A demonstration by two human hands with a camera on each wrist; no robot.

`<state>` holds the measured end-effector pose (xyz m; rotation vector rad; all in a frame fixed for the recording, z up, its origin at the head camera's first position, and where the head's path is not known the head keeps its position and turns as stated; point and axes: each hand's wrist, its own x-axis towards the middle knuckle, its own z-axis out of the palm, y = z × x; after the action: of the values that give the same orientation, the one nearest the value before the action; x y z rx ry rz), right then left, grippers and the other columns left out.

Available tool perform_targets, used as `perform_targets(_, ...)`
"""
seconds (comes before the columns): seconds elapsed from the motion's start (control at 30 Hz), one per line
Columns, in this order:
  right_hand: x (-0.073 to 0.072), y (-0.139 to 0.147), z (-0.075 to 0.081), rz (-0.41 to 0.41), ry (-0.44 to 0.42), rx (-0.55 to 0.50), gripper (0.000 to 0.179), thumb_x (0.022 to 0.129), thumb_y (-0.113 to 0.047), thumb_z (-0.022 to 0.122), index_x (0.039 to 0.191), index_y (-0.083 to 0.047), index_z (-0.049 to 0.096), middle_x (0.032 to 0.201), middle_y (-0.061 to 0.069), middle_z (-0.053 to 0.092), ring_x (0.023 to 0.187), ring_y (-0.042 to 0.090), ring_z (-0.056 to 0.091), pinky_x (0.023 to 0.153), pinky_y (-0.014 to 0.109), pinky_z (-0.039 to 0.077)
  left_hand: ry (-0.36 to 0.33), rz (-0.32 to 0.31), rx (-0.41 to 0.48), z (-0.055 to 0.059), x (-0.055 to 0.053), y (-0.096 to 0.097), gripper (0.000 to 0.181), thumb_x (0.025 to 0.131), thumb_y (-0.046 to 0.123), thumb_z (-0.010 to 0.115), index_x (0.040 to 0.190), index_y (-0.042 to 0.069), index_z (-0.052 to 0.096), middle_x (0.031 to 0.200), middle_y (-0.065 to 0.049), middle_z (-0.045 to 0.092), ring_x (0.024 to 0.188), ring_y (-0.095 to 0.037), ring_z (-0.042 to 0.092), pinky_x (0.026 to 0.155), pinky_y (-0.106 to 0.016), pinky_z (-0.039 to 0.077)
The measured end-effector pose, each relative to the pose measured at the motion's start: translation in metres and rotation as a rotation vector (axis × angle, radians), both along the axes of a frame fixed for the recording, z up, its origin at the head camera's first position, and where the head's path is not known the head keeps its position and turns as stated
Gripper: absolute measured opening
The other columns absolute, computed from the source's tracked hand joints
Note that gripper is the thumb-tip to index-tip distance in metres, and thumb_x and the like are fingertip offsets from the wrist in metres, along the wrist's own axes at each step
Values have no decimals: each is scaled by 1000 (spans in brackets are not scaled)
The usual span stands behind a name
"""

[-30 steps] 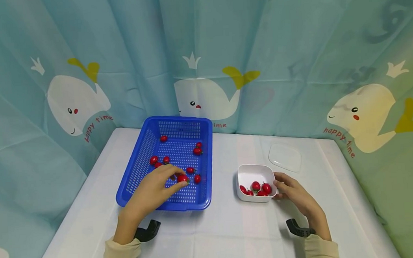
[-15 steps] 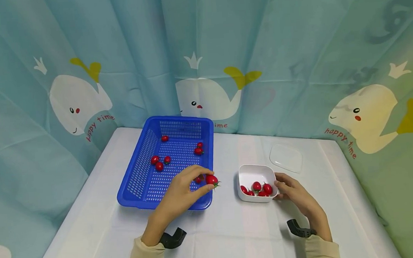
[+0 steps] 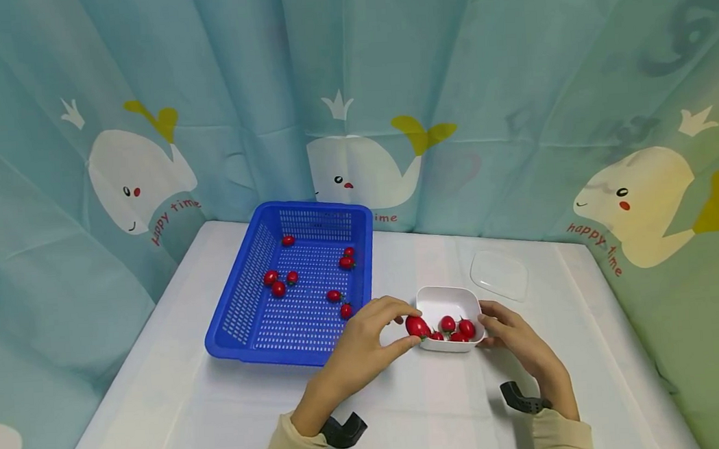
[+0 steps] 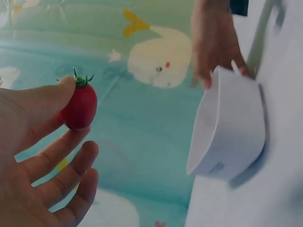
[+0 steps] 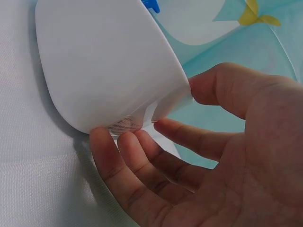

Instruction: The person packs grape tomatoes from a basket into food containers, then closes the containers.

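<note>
My left hand [image 3: 359,345] pinches a red cherry tomato [image 3: 417,327] between thumb and fingers, at the left rim of a small white box [image 3: 433,301]. In the left wrist view, the tomato [image 4: 81,106] has its green stem up, apart from the white box [image 4: 236,127]. Several cherry tomatoes [image 3: 467,328] lie inside the box. My right hand [image 3: 517,335] holds the box by its right side. The right wrist view has the thumb at the rim and the fingertips [image 5: 100,137] against the wall of the box [image 5: 104,61].
A blue perforated basket [image 3: 214,333] with several cherry tomatoes [image 3: 278,288] stands on the left of the white table [image 3: 402,414]. Behind the box lies a clear lid [image 3: 500,274]. A whale-patterned curtain [image 3: 234,88] hangs around the table's back and sides.
My left hand has carried the tomato rightward from over the blue basket to the white box's left rim. My right hand stays at the box.
</note>
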<state>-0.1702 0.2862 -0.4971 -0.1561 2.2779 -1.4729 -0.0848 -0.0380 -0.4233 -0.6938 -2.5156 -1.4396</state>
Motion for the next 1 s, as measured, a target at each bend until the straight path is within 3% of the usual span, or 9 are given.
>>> perform_targets(0.17,0,-1,-1,-1,0,3,57,110,-27,51,157,2,36,154,30,45,107,17,67,85,24,60,5,0,4,-4,-2,18,33,93,23,80,125,23,71,121,8,69,107,-11,62,95,-27,55)
perform_targets(0.37,0,0,-1,1,6,6,58,110,-28,51,157,2,36,153,29,47,109,19,67,86,24,60,67,80,-30,-13,-10,38,33,92,22,81,124,18,72,123,5,71,117,-14,63,104,-31,53)
perform_targets(0.47,0,0,0,4,8,-1,58,110,-28,51,156,2,37,153,29,47,108,17,67,86,24,60,86,118,-58,-18,-15,46,33,92,22,81,123,17,72,123,3,71,116,-15,64,101,-31,53)
perform_targets(0.6,0,0,0,3,9,-10,57,109,-28,51,156,2,37,152,29,48,106,16,68,86,24,60,65,128,-99,-25,-23,54,33,93,22,79,125,17,72,126,3,71,116,-15,64,100,-29,53)
perform_targets(0.73,-1,0,0,5,8,-17,57,110,-28,51,156,2,37,152,30,48,107,18,68,85,25,61,75,132,-175,-30,-32,61,31,94,22,78,124,16,73,124,3,72,113,-15,64,100,-28,52)
perform_targets(1.0,0,0,0,2,8,-13,56,110,-27,51,156,2,37,152,30,47,106,19,68,84,26,61,133,149,-440,-40,-46,73,29,95,25,77,124,18,75,119,4,74,109,-15,66,91,-27,52)
